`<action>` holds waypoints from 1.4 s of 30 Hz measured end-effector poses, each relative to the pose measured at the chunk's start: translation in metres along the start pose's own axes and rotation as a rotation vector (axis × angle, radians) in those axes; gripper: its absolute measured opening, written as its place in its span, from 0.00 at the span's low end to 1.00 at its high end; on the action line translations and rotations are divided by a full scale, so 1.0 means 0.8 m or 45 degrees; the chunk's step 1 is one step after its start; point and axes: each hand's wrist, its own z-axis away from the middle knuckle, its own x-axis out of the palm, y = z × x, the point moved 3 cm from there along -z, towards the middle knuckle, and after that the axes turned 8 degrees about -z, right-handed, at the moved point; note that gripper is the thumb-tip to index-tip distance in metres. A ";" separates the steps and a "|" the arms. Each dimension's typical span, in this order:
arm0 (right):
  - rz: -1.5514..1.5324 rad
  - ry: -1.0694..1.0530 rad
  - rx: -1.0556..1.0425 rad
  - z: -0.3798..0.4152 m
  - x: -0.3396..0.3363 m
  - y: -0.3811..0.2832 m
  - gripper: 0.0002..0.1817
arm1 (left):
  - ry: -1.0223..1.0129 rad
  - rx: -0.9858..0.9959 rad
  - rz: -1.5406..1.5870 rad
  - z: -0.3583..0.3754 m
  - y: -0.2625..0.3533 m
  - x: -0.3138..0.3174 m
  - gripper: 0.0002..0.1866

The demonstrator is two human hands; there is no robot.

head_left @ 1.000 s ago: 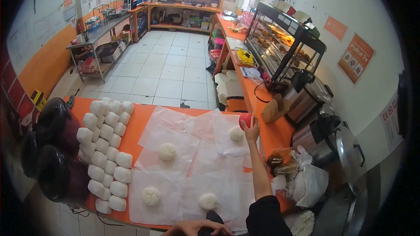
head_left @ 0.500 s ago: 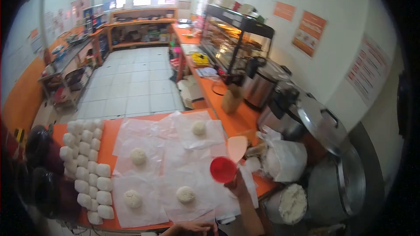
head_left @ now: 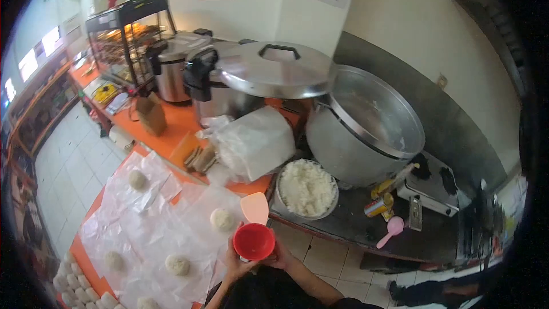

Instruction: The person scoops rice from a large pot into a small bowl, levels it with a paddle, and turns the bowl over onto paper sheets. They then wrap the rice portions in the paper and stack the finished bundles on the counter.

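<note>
My left hand [head_left: 233, 260] and my right hand [head_left: 278, 254] are closed around the sides of a red plastic cup [head_left: 254, 241], its open mouth facing up at me. Just behind it stands the blade of a peach rice paddle [head_left: 255, 208], its handle hidden by the cup. To the left, mounds of white rice [head_left: 178, 264] lie spaced apart on thin translucent sheets [head_left: 160, 217]. One rice mound [head_left: 222, 219] sits close beside the paddle. A round pot heaped with cooked rice [head_left: 309, 189] stands ahead to the right.
A large metal pot [head_left: 366, 120] stands behind the rice, near a big lid [head_left: 277, 68]. A plastic bag [head_left: 251, 140] lies left of them. The right counter holds a gas stove [head_left: 429, 186], a can [head_left: 378, 205] and a pink scoop [head_left: 392, 231]. Wrapped white bundles [head_left: 74, 289] fill the lower left.
The view has swung right toward the rice pot. The red cup and paddle have come in front of my body, and my left hand has joined my right on the cup. Another rice mound now shows.
</note>
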 end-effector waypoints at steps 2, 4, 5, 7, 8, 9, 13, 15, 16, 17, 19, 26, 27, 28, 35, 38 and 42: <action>0.151 0.195 -0.007 0.020 -0.008 -0.020 0.30 | -0.067 -0.130 0.187 -0.006 -0.003 0.022 0.49; 0.443 0.332 -0.134 0.042 -0.001 -0.055 0.27 | -0.093 -0.187 0.269 -0.015 -0.004 0.040 0.48; 0.670 0.480 -0.258 0.053 0.008 -0.075 0.25 | -0.085 -0.172 0.260 -0.024 -0.002 0.046 0.48; 1.433 0.690 -0.925 0.068 -0.001 -0.128 0.21 | -0.103 -0.153 0.208 -0.047 0.001 0.057 0.48; 1.719 0.781 -1.020 0.084 0.002 -0.153 0.21 | -0.128 -0.145 0.166 -0.062 0.003 0.060 0.48; 1.999 0.908 -1.118 0.101 0.004 -0.177 0.20 | -0.150 -0.137 0.125 -0.076 0.004 0.062 0.48; 2.293 1.349 -0.916 0.162 0.018 -0.250 0.16 | -0.146 -0.154 -0.154 -0.124 -0.008 0.071 0.47; 2.406 1.434 -0.887 0.162 -0.010 -0.277 0.16 | -0.214 -0.082 -0.335 -0.153 -0.003 0.077 0.47; 2.398 1.398 -0.905 0.155 -0.017 -0.286 0.16 | -0.247 -0.046 -0.423 -0.167 -0.001 0.082 0.46; 2.393 1.360 -0.922 0.146 -0.022 -0.295 0.15 | -0.208 0.108 -0.462 -0.180 -0.007 0.089 0.44; 2.364 1.252 -0.997 0.119 -0.043 -0.312 0.13 | -0.255 0.179 -0.595 -0.203 -0.006 0.104 0.43; 2.191 0.822 -0.690 0.081 -0.050 -0.348 0.13 | -0.498 0.219 -0.725 -0.238 -0.035 0.157 0.44; 2.131 0.781 -0.586 0.086 -0.045 -0.352 0.13 | -0.490 0.243 -0.733 -0.239 -0.037 0.164 0.45; 2.198 0.754 -0.514 0.088 -0.042 -0.356 0.13 | -0.482 0.269 -0.741 -0.239 -0.038 0.170 0.45; 2.531 0.636 -0.344 0.081 -0.050 -0.371 0.13 | -0.510 0.280 -0.783 -0.241 -0.036 0.179 0.46; 2.703 0.761 -0.042 0.082 0.006 -0.384 0.14 | -0.516 0.232 -0.778 -0.233 -0.040 0.175 0.47; 3.011 0.742 -0.113 0.045 0.066 -0.399 0.14 | -0.512 0.272 -0.687 -0.222 -0.029 0.161 0.48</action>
